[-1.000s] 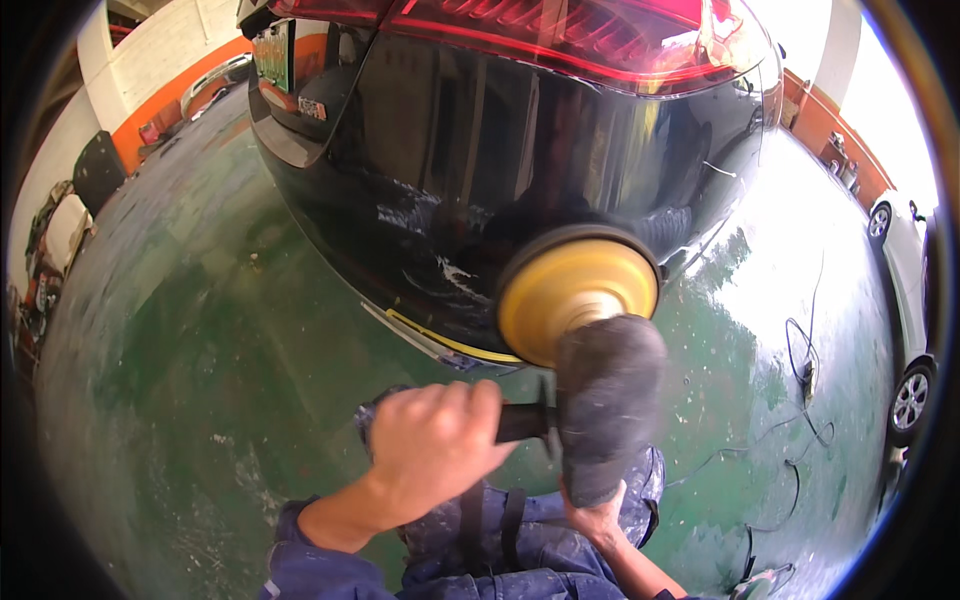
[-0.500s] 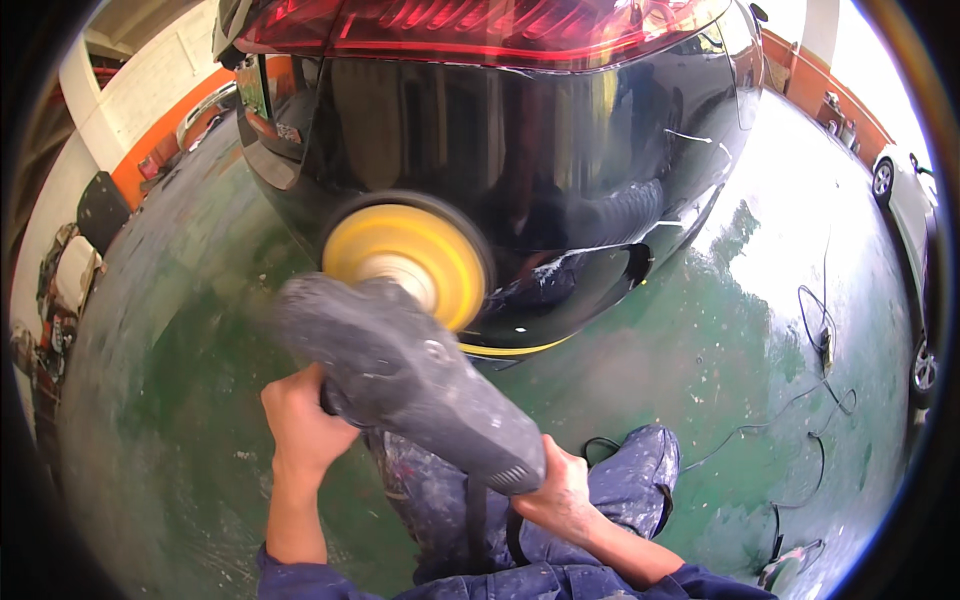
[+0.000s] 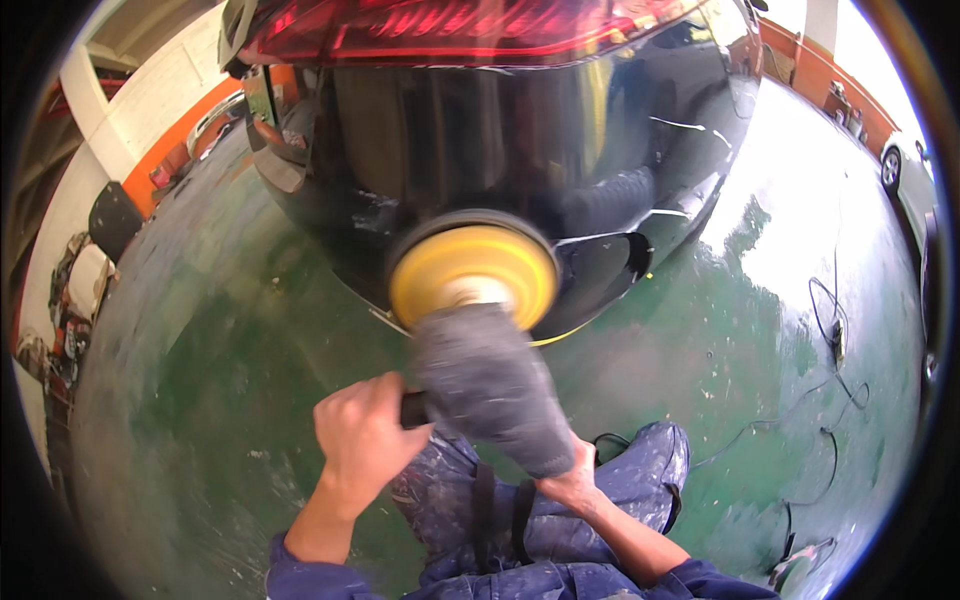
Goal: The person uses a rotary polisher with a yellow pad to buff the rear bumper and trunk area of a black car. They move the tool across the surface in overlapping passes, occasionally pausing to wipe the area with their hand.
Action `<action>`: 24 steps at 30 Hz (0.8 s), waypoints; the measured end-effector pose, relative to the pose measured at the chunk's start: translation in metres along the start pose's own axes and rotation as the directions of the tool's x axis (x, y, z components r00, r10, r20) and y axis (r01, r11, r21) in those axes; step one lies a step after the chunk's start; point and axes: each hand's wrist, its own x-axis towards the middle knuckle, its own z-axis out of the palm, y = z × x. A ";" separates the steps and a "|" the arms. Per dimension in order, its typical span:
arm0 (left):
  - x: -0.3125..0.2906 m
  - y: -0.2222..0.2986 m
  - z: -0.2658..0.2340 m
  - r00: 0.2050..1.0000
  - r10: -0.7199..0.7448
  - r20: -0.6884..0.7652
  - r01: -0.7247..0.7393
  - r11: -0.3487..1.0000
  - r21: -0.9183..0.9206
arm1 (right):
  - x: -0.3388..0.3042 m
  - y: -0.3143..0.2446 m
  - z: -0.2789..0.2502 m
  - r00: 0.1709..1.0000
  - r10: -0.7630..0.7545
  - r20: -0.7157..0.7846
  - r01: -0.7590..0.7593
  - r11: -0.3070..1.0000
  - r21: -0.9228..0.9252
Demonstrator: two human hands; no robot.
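Note:
Both my hands hold a dark grey car polisher (image 3: 495, 385), blurred by motion. My left hand (image 3: 365, 430) is closed round its black side handle (image 3: 413, 410). My right hand (image 3: 573, 478) grips the rear end of the body, its fingers partly hidden beneath. At the polisher's front, a yellow backing disc (image 3: 475, 265) with a dark pad rests against the lower part of a glossy black car bumper (image 3: 440, 130). White streaks mark the bumper to the right of the disc. Above it is the car's red tail light (image 3: 450, 30).
A black cable (image 3: 835, 420) snakes over the green floor (image 3: 250, 400) at the right. A small tool (image 3: 800, 565) lies at the lower right. A white car (image 3: 905, 180) stands at the far right. Assorted parts (image 3: 80, 300) are piled along the left wall.
The polisher has moved right across the bumper and its body has swung more upright in view. Both hands keep their grip; my left hand has shifted right.

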 end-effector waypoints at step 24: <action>-0.009 0.057 -0.021 0.994 -0.033 0.106 -0.001 0.952 0.305 | 0.040 0.023 0.008 0.969 -0.100 0.228 0.031 0.957 0.288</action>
